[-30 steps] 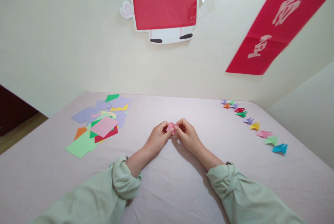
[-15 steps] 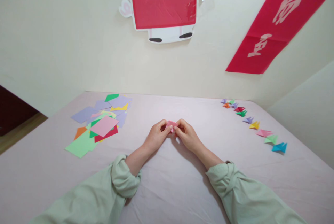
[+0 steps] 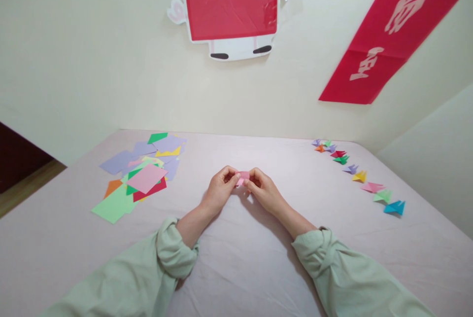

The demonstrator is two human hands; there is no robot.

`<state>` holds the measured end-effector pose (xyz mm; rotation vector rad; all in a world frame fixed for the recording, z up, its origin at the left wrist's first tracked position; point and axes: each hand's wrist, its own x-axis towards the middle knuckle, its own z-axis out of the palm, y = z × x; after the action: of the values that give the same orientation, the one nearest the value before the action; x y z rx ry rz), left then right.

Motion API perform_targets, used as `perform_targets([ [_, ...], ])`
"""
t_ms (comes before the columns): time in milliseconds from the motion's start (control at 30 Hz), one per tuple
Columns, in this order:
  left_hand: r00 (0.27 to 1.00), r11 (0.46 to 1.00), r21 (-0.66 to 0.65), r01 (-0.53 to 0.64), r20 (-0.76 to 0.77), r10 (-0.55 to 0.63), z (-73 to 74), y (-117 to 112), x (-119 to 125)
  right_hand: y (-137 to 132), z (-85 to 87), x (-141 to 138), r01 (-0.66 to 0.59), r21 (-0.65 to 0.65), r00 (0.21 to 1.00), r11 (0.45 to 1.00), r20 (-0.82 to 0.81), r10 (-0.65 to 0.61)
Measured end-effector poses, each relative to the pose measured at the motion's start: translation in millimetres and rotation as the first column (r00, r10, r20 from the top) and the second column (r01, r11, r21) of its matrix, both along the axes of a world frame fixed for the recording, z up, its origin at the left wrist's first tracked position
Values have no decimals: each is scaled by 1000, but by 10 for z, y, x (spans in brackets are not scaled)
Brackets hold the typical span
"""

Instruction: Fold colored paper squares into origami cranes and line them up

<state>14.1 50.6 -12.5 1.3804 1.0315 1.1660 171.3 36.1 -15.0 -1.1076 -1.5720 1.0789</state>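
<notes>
At mid-frame I see the left hand and right hand pinching pink paper between them; loose coloured sheets lie at frame left.

From close above the person's sleeves, a single head-worn camera faces forward and down, taking in the counter and wall beyond.

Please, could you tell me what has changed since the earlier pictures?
The pink paper has apparently been turned or refolded: its pointed outline now looks flatter and more rectangular. Its position hardly shifted. Nothing was newly taken or let go: left grip and right grip both still hold it. The loose sheets and folded pieces stayed put.
</notes>
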Motion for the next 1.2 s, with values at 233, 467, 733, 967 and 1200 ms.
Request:
perform_targets([
  [233, 1000, 1000, 17, -11, -13, 11, 33, -23, -9, 30, -26, 7, 60, 22, 998, 998, -12, -59],
  [467, 1000, 1000, -25, -13, -22, 13, 23, -38, 14, 62, -14, 25, 178, -91, 975, 980, -117, -188],
  [733, 998, 998, -64, -15, -68, 11, 1, -16, 14, 78, -54, 47, 206, -108, 959, 973, -175, -223],
  [967, 990, 998, -4, 63, -125, -63, -8, -28, 2, 56, 46, 90, 242, 100, 970, 965, -15, -242],
  [1200, 978, 989, 126, 76, -202, -49, -12, -53, 6, 24, 43, 38, 156, 116, 988, 981, 5, -157],
])
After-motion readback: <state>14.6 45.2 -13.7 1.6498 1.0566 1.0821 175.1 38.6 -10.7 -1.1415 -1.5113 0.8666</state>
